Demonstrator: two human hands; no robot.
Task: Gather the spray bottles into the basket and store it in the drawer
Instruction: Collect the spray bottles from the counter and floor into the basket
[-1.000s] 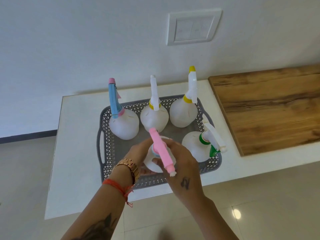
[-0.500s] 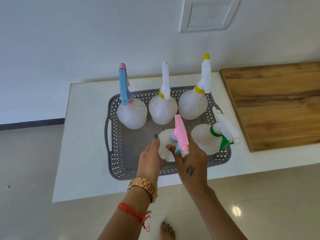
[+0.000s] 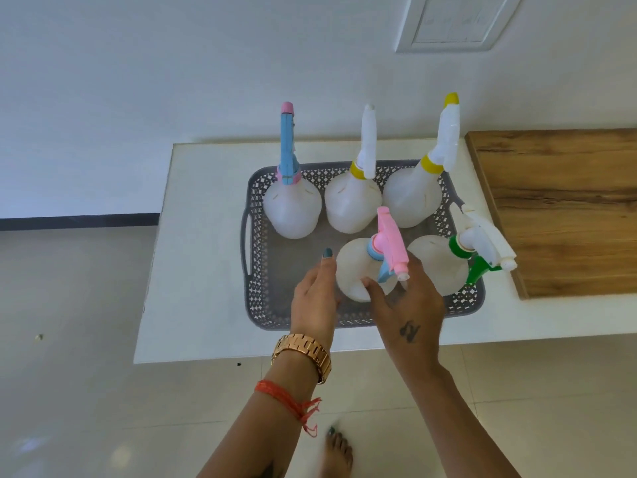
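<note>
Since the frame a second ago: the pink-headed bottle (image 3: 365,267), then held up over the basket in both hands, now stands on the basket floor, front row, middle. Both hands are coming off it.

Left hand (image 3: 315,298): fingers straight, relaxed, flat beside the bottle's left flank; touching or just clear, cannot tell. Right hand (image 3: 410,305): fingers spread, loose, thumb tip at the bottle's near shoulder, grasping nothing.

Grey basket (image 3: 255,270) sits on the white counter (image 3: 200,270), long axis left to right, with five bottles upright. Back row: blue-headed bottle (image 3: 291,208), yellow-collared bottle (image 3: 351,205), yellow-tipped bottle (image 3: 412,198). Front right: green-triggered bottle (image 3: 441,263), whose sprayer overhangs the right rim.

Judgement: gathering looks complete; lifting the basket comes next. Left handle slot (image 3: 246,244) lies ahead and left of the left hand, which is nearer to it. The right end lies past the green-triggered bottle, whose overhanging sprayer may crowd the right hand's grip there. Wooden board (image 3: 558,208) lies just right of the basket. Drawer not in view.
</note>
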